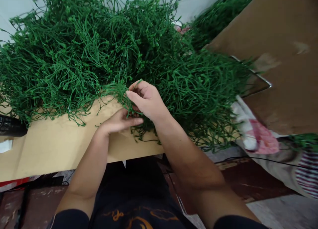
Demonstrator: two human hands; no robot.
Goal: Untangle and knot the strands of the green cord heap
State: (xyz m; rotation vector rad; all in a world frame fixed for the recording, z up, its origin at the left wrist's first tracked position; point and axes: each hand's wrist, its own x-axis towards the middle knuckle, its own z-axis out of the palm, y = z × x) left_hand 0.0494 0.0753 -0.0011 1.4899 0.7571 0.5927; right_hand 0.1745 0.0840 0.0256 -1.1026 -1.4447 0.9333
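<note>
A large heap of thin green artificial plant stems (81, 50), with small bud-like tips, lies in front of me. My right hand (146, 98) is closed at its near edge, thumb and forefinger pinching a few stems; one short end shows above the fingers. Just below and to the left, my left hand (121, 120) has its fingers curled around the lower part of the same strands, its thumb stretched to the right. Its fingertips are partly hidden behind the stems and my right hand.
Tan cardboard (62, 139) covers the table. A black cylindrical object (12, 125) and white paper (5, 146) lie at left. A brown board (280, 63) leans in at right, near pink-and-white cloth (260, 136). A black cable (273, 160) runs below it.
</note>
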